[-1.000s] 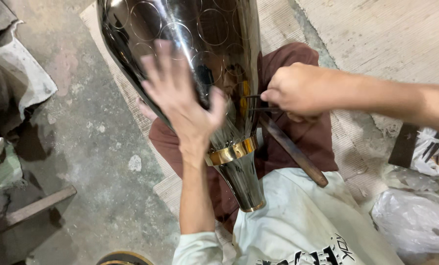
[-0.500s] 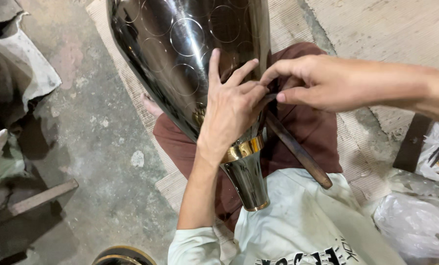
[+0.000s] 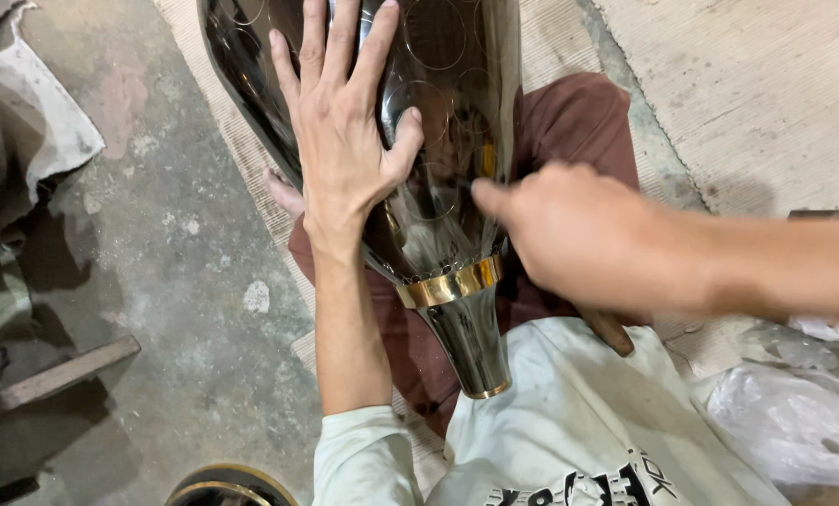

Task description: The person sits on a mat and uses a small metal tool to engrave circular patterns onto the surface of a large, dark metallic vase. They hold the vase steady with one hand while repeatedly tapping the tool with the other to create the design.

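- The metal vase (image 3: 438,122) is dark and mirror-bright, its body marked all over with thin engraved circles.
- A gold band (image 3: 449,283) rings its neck — the foot's lip shows a thin gold edge too.
- The trousers (image 3: 569,122) are maroon.
- The shirt (image 3: 579,431) is off-white with black print.
- The floor (image 3: 157,244) is grey concrete with pale blotches.
- The mat (image 3: 766,84) is pale beige and finely woven.

We're on the single head camera, looking steeply down from the person's own eye line, very close in: the dark polished metal vase (image 3: 410,187) across the lap fills the middle, concrete floor (image 3: 157,281) to the left.
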The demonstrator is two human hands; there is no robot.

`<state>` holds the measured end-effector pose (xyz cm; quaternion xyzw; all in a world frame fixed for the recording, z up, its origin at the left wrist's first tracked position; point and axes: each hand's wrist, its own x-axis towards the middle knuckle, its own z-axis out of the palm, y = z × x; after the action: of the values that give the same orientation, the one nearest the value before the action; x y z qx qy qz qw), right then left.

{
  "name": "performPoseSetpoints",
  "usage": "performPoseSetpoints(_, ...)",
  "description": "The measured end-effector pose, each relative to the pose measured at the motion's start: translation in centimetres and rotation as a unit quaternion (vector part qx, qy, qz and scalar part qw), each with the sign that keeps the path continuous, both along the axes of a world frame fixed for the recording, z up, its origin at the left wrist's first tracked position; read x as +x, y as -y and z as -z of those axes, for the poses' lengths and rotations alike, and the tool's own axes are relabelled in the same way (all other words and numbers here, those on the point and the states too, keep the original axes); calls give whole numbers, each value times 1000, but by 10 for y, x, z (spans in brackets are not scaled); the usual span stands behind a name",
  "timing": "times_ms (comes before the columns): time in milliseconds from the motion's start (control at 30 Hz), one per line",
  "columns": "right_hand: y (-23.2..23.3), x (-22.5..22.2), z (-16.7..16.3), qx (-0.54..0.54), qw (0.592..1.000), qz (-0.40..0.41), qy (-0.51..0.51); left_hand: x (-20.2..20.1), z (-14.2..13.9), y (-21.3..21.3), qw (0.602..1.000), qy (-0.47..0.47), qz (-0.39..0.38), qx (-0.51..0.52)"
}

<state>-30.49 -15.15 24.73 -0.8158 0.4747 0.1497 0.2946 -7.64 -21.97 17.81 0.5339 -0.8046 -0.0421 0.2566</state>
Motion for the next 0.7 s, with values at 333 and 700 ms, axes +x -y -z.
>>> performPoseSetpoints(333, 22, -41, 20, -259, 836, -451, -174, 0, 4, 2, 1000, -17, -2, 4)
performPoseSetpoints(700, 59, -67, 42, -201, 925, -319, -50, -8, 22, -7, 999, -11, -44, 9)
